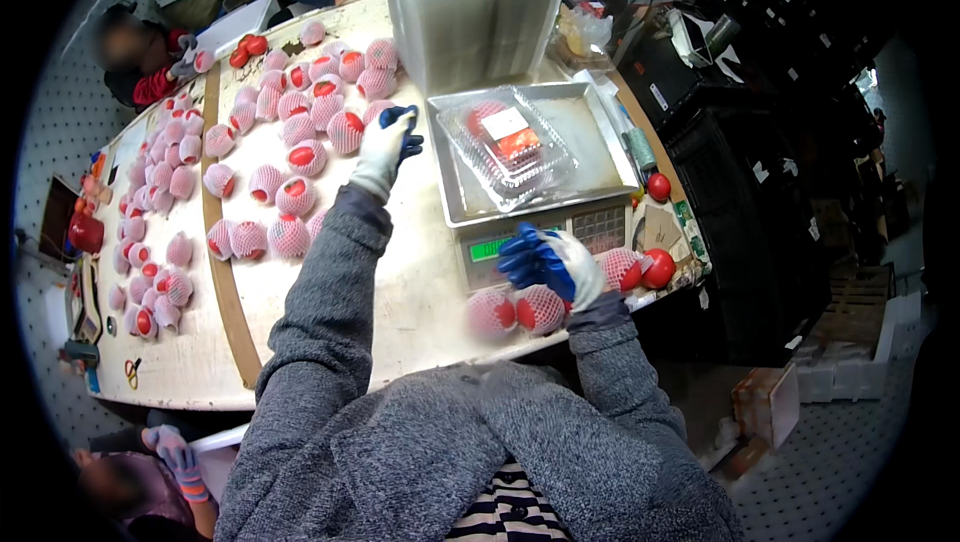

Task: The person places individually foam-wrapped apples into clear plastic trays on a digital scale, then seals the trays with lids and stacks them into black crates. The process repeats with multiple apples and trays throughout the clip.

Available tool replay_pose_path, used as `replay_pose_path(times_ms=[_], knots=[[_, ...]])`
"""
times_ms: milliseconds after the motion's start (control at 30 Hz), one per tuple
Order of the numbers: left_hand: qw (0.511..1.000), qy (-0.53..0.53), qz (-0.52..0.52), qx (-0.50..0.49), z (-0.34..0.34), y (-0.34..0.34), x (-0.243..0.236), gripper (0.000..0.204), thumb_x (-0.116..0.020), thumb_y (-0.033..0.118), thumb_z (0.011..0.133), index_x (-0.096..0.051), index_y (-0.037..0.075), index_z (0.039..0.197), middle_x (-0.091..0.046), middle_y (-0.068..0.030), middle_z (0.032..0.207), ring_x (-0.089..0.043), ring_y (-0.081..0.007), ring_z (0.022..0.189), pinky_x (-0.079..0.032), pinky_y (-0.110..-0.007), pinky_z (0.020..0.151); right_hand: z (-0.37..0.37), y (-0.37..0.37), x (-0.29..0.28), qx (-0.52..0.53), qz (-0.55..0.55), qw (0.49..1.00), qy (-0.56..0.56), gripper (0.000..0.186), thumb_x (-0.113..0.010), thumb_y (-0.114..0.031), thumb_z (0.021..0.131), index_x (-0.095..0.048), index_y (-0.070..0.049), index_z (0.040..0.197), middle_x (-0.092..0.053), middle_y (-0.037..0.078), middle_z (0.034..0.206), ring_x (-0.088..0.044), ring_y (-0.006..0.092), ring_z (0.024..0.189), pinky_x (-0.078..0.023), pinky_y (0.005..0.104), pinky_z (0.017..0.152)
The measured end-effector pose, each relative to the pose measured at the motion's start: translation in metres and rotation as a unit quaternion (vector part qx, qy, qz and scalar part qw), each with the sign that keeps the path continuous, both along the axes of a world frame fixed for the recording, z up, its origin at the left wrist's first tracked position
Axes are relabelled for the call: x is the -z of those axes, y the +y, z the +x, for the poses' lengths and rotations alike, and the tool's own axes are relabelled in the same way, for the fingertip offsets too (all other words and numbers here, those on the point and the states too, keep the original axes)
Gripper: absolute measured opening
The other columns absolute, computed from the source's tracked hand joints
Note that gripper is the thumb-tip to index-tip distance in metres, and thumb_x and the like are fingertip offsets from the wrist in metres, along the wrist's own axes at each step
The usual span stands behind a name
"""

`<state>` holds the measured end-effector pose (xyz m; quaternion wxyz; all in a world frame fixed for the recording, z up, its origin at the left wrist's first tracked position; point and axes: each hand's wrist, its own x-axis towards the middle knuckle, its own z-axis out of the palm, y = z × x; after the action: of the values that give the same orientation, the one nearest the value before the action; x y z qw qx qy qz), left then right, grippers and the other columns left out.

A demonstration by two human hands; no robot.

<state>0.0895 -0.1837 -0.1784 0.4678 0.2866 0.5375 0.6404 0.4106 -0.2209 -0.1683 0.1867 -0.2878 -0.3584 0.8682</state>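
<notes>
My left hand [388, 147], in a white glove with blue palm and fingers, hovers beside the red round fruits in pink foam nets [346, 132]. Its fingers are bent but apart, with nothing visible in them. My right hand [548, 264], gloved alike, is at the front of the weighing scale [600, 227], fingers loosely spread and apparently holding nothing. Under and beside it lie netted fruits [540, 309] along the table edge. On the scale's metal tray [610, 157] rests a clear plastic clamshell box [510, 147] with a white label and red fruit inside.
A tall stack of clear plastic boxes [475, 17] stands behind the scale. A brown strip [228, 292] divides the white table [330, 342]; more netted fruits [165, 162] lie beyond it. Black crates [740, 232] rise at right. Co-workers are at far left, back and lower left.
</notes>
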Motion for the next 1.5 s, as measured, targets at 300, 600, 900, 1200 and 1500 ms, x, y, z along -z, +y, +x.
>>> replay_pose_path(times_ms=[300, 600, 900, 1200, 1500], knots=[[0.994, -0.034, -0.101, -0.038, 0.037, -0.203, 0.057, 0.026, -0.051, 0.014, 0.092, -0.058, -0.001, 0.113, -0.064, -0.0096, 0.098, -0.063, -0.0200, 0.084, -0.053, -0.032, 0.074, 0.071, -0.030, 0.035, 0.263, -0.037, 0.964, 0.003, 0.041, -0.046, -0.034, 0.098, -0.058, 0.002, 0.114, -0.068, 0.014, 0.095, -0.066, 0.0221, 0.081, -0.056, 0.0340, 0.073], [0.960, 0.145, -0.239, 0.031, 0.095, -0.284, 0.140, 0.022, -0.065, 0.007, 0.082, -0.065, 0.001, 0.102, -0.067, -0.0072, 0.085, -0.061, -0.0118, 0.069, -0.050, -0.026, 0.061, 0.019, -0.030, 0.030, 0.244, 0.087, 0.966, 0.006, 0.039, -0.048, -0.032, 0.098, -0.054, 0.000, 0.120, -0.065, 0.012, 0.103, -0.064, 0.0210, 0.089, -0.053, 0.0340, 0.082], [0.968, 0.047, -0.247, 0.011, 0.092, -0.286, 0.132, 0.026, -0.065, 0.007, 0.083, -0.063, 0.001, 0.108, -0.067, -0.0080, 0.089, -0.061, -0.0099, 0.070, -0.051, -0.023, 0.062, -0.041, -0.001, 0.028, 0.181, -0.019, 0.983, 0.028, 0.036, -0.051, -0.033, 0.096, -0.059, -0.001, 0.109, -0.066, 0.016, 0.100, -0.066, 0.0274, 0.088, -0.055, 0.0393, 0.077], [0.985, 0.068, -0.135, 0.089, 0.066, -0.265, 0.069, 0.030, -0.062, 0.004, 0.083, -0.061, 0.001, 0.114, -0.065, -0.0075, 0.100, -0.060, -0.0117, 0.086, -0.050, -0.025, 0.074, -0.052, 0.019, 0.037, 0.245, 0.097, 0.959, -0.103, 0.034, -0.054, -0.029, 0.095, -0.061, 0.003, 0.102, -0.067, 0.013, 0.089, -0.066, 0.0233, 0.078, -0.054, 0.0347, 0.071], [0.974, -0.174, 0.105, 0.097, 0.072, -0.140, 0.035, 0.045, -0.053, 0.004, 0.088, -0.044, 0.003, 0.132, -0.051, -0.0118, 0.128, -0.055, -0.0240, 0.110, -0.049, -0.038, 0.092, -0.003, 0.040, -0.012, 0.092, 0.650, 0.711, -0.251, 0.025, -0.045, -0.016, 0.093, -0.064, -0.002, 0.085, -0.064, 0.011, 0.078, -0.064, 0.0222, 0.072, -0.052, 0.0306, 0.071]])
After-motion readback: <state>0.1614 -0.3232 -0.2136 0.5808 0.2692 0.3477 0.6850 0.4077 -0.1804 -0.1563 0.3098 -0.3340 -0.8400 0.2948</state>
